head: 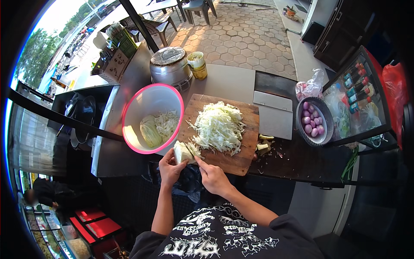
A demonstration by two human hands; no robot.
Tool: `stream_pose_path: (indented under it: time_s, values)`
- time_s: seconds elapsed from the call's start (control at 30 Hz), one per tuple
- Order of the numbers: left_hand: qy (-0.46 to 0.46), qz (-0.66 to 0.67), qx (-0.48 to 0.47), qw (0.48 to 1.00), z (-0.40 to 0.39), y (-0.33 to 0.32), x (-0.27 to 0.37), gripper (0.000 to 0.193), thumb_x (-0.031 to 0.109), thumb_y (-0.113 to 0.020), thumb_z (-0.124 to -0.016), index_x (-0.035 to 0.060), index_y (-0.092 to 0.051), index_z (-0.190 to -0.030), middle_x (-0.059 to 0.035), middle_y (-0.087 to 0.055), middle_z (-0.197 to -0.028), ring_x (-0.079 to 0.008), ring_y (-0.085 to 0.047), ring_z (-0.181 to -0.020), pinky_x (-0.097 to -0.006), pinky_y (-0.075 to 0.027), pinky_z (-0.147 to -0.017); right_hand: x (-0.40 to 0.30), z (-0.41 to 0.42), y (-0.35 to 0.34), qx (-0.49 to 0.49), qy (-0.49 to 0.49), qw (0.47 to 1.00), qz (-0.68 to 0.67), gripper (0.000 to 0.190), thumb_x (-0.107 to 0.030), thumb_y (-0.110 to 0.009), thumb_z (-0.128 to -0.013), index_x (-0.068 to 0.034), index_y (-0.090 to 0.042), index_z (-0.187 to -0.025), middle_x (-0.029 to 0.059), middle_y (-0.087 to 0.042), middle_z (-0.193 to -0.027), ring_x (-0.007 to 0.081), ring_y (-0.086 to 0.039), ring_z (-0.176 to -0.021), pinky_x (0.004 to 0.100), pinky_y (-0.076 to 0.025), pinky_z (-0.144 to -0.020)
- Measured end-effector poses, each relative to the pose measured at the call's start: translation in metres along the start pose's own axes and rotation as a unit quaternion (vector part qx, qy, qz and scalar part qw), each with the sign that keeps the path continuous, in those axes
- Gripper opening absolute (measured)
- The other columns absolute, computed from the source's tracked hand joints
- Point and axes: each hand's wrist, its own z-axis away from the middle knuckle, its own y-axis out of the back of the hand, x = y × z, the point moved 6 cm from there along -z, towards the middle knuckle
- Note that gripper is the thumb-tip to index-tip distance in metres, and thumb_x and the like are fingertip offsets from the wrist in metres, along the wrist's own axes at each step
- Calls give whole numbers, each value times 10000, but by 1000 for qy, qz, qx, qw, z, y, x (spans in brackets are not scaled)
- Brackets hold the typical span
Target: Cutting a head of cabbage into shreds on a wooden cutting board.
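Observation:
My left hand (172,169) grips a pale chunk of cabbage (183,154) at the near left corner of a wooden cutting board (249,147). My right hand (214,178) is closed around a knife, mostly hidden by the fingers, its thin dark blade (190,150) against the cut side of the chunk. Fine shreds hang at the blade. A large heap of shredded cabbage (220,126) covers the board's middle. Left of the board, a white tub with a pink rim (124,116) holds a cabbage piece (150,132) and loose shreds (167,123).
Beyond the tub stand a lidded aluminium pot (169,73) and a yellowish container (198,69). Cabbage scraps (263,146) lie right of the board, near a metal lid (273,115). A bowl of shallots (312,121) sits beside a glass case (355,97). A person (48,192) is at far left.

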Motion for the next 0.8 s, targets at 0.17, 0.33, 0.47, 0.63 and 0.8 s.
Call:
stream_pose_path:
  time_s: [0.17, 0.33, 0.47, 0.63, 0.8]
  values:
    - [9, 10, 2, 1000, 5, 7, -4, 611, -54, -806, -756, -57, -574, -1321, -76, -698, -1137, -130, -679, -991, -254, -535, -869, 7, 45, 14, -15, -5, 1000, 16, 467, -145, -502, -1003, -130, -496, -1470, 254, -647, -822, 408, -661, -802, 485, -517, -777]
    - [-10, 37, -19, 999, 6, 5, -3, 634, -20, -823, -752, -46, -570, -1332, -70, -698, -1139, -133, -668, -1036, -272, -520, -914, -5, 64, 39, -15, -32, 998, -49, 435, -117, -511, -1014, -97, -520, -1448, 257, -670, -956, 368, -684, -871, 409, -516, -801]
    - [-43, -19, -14, 999, 10, 4, -1, 650, 23, -846, -738, -40, -577, -1326, -68, -695, -1151, -128, -664, -1031, -275, -512, -914, -21, 23, 35, 6, -24, 998, -53, 416, -122, -510, -1021, -79, -530, -1434, 283, -679, -1115, 376, -698, -1002, 371, -523, -884]
    - [-93, -57, 12, 994, 14, 2, -3, 696, 48, -867, -706, -46, -560, -1323, -57, -687, -1154, -122, -652, -1025, -273, -508, -886, -29, -2, 12, 28, 30, 998, -43, 449, -159, -473, -1011, -108, -505, -1456, 277, -664, -895, 454, -656, -858, 501, -517, -795]
    - [-98, -77, 26, 992, 12, 4, -3, 703, 34, -862, -700, -56, -550, -1324, -64, -687, -1141, -125, -648, -1029, -278, -508, -901, -39, 0, 13, 21, 30, 999, -10, 471, -169, -481, -1010, -147, -494, -1480, 257, -637, -865, 441, -654, -810, 505, -526, -777]
